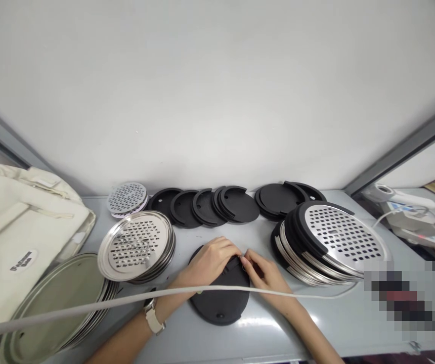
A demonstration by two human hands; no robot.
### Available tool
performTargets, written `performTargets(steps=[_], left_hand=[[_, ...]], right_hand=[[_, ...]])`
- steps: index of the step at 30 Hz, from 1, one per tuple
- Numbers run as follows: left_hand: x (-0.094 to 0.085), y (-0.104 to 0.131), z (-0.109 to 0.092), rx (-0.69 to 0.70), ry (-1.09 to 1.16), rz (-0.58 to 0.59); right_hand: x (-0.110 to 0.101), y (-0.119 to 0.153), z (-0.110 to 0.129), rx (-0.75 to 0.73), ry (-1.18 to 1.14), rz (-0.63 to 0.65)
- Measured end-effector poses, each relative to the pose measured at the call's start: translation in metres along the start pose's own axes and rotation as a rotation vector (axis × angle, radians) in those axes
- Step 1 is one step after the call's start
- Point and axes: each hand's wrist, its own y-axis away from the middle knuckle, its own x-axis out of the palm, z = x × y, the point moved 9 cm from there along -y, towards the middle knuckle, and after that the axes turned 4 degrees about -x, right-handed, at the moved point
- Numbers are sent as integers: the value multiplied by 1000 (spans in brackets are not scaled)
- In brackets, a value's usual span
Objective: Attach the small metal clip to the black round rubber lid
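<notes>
We find the left hand (213, 261) and right hand (265, 273) meeting at the 1 o'clock edge of a black disc (220, 303); what the fingertips pinch is too small to tell. From the disc, we record graters (136, 245) at 10 o'clock, green lids (60, 303) at 9, black covers (242, 202) at 12 and a mixed stack (339, 237) at 2. A white cable (255, 289) crosses the view.

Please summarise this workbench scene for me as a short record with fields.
Left hand: left hand, over the nearest black disc
Right hand: right hand, at the disc's edge, fingertips close to the left's
Held item: too small to tell
Behind: row of black discs
Left side: pale bag, green plates, perforated metal plates
Right side: leaning stack of black and metal discs
Crossing in front: white cable
</notes>
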Motion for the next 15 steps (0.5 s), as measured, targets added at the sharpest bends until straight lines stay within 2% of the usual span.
performTargets(steps=[9, 15], left_hand=[[2, 1, 3, 27, -10, -42], [3, 3, 1, 55, -37, -40]], right_hand=[[-2, 0, -3, 0, -23, -30], [-4, 0, 6, -53, 44, -51]])
